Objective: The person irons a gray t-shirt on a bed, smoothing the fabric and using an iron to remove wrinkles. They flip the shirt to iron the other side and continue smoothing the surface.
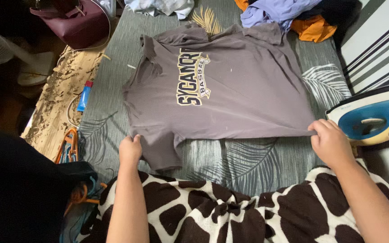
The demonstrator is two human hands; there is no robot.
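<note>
- Brown T-shirt [230, 90]: lies spread flat, front up, across a grey leaf-patterned ironing surface [257, 157]; a yellow-and-white printed emblem sits on the chest, the collar end is toward the person's left and the hem toward the right.
- Handling, as a judgement: the shirt looks light, soft and limp, not fragile; it will wrinkle and sag if lifted at one point, so the edges, a sleeve and the hem corner, are the sensible places to take hold and draw it taut.
- Left hand [130, 149]: fingers closed around the edge of the near sleeve, beside the armpit seam, resting on the surface.
- Right hand [330, 141]: fingers pinched shut on the near hem corner, which is pulled out into a stretched line along the shirt's lower edge.
- Blanket [230, 211]: brown-and-cream patched fleece, lying below both forearms at the near edge.
- Iron [372, 117]: blue and white, just beside the right hand, apart from the shirt.
- Clothes pile [289, 15]: lilac, orange and dark garments at the far right end, overlapping the surface; pale cloth [160, 6] at the far left.
- Left margin: maroon bag [70, 22], a peeling wooden tabletop [61, 99] carrying a blue tube [84, 96], and orange hangers [68, 146].
</note>
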